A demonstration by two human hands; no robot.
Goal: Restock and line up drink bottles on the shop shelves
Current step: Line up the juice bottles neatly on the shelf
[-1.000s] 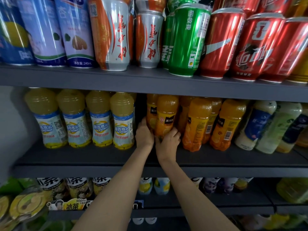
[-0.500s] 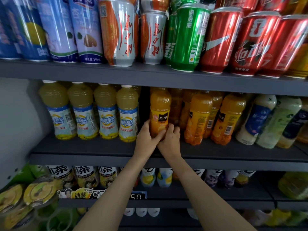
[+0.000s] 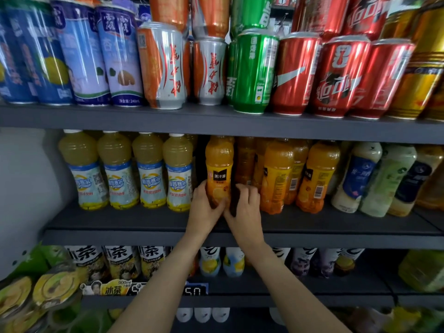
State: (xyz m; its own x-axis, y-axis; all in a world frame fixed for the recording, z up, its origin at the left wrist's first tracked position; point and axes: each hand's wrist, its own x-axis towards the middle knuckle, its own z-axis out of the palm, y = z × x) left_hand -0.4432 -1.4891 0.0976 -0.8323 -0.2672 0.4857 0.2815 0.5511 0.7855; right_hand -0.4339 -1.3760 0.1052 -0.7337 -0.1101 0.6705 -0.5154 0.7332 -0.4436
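Bottle: your orange bottle (image 3: 219, 174) stands upright on the middle shelf (image 3: 120, 219), front of its row, label facing you.
Left hand: your left hand (image 3: 205, 207) wraps the bottle's lower left side, thumb across the front.
Right hand: your right hand (image 3: 245, 207) curls round its lower right side.
Neighbours: yellow bottles (image 3: 149, 171) just left; more orange bottles (image 3: 278, 176) just right.

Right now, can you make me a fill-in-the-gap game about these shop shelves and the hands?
1. Both hands hold an ____ juice bottle.
2. The left hand and right hand work on the ____ shelf.
3. The green can stands on the ____ shelf.
4. Left of the held bottle stand four ____ bottles.

Missing words: orange; middle; top; yellow
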